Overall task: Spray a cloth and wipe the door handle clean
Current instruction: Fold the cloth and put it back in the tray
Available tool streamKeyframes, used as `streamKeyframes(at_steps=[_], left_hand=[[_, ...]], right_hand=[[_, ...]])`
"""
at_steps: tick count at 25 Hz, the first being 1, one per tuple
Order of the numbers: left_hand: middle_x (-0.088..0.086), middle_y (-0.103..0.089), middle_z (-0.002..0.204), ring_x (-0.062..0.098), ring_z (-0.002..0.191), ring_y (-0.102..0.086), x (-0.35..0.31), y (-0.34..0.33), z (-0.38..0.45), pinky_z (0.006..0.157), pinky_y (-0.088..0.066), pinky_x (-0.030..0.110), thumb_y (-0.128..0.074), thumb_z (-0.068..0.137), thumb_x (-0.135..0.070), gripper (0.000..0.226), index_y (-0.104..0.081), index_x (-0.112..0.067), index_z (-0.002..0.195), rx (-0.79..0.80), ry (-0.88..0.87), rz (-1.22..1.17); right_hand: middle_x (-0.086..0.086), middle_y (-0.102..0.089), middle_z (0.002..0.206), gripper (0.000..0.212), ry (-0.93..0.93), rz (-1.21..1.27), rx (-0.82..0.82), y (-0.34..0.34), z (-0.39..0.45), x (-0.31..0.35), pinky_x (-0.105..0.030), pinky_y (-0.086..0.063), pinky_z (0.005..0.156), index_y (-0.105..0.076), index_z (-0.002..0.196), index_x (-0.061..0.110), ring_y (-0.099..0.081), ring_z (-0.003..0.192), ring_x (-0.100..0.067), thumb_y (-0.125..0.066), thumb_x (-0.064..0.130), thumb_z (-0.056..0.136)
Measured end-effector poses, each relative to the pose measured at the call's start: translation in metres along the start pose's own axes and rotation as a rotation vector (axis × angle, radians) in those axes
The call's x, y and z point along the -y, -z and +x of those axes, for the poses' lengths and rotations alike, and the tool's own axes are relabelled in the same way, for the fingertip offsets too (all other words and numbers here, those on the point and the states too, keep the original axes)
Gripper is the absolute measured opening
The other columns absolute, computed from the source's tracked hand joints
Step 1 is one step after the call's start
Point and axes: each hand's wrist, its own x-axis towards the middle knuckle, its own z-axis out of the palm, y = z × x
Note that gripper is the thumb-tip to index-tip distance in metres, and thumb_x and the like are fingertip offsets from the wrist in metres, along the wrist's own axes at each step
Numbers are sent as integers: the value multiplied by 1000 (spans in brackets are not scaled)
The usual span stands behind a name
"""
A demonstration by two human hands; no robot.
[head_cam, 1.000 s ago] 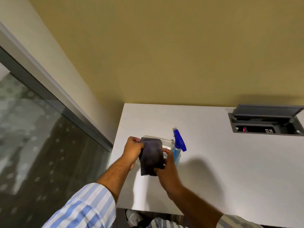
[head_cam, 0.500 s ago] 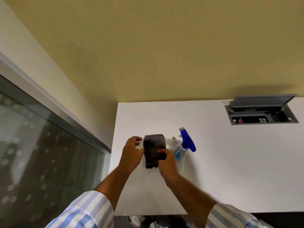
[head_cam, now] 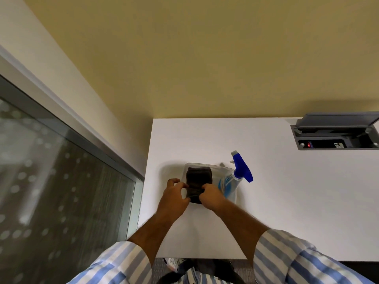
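A folded dark grey cloth (head_cam: 198, 178) sits over the left part of a clear plastic tub (head_cam: 222, 167) on the white table (head_cam: 287, 201). My left hand (head_cam: 174, 196) pinches the cloth's near left edge. My right hand (head_cam: 211, 196) grips its near right edge. A spray bottle (head_cam: 235, 175) with a blue trigger head leans in the tub's right side, its nozzle pointing away from me. No door handle is in view.
An open grey power and data box (head_cam: 336, 138) is sunk into the table at the far right. A yellow wall runs behind the table. A glass partition (head_cam: 61, 191) with a metal frame stands to the left of the table's edge.
The cloth has come down from in front of the tub to rest over it. Both hands have closed on its near edge. The view has shifted, so the table sits more centred.
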Motion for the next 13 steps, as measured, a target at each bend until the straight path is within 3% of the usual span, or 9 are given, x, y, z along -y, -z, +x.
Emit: streamKeyframes(at_steps=[3,8,13], left_hand=[[9,-44,161,31,135,-62,-1,-2,-2,117,-53,35,-80,99,-16,48,-62,-10,142,-9,28,-17],[9,-48,158,30,134,-62,-3,-7,-5,116,-54,36,-80,99,-17,50,-60,-10,144,-22,52,-23],[9,-50,158,30,135,-61,1,-9,-3,117,-53,38,-79,100,-21,48,-61,-11,144,8,59,-18]], right_hand=[[-16,-64,139,36,48,-385,87,5,2,4,-39,-53,113,-57,141,7,-64,127,-29,-59,21,107],[-15,-69,128,34,119,-828,41,4,-7,3,-44,-57,103,-64,131,10,-67,121,-32,-67,28,103],[-14,-71,123,29,254,-834,9,1,-6,7,-41,-58,98,-67,127,9,-70,114,-30,-68,24,102]])
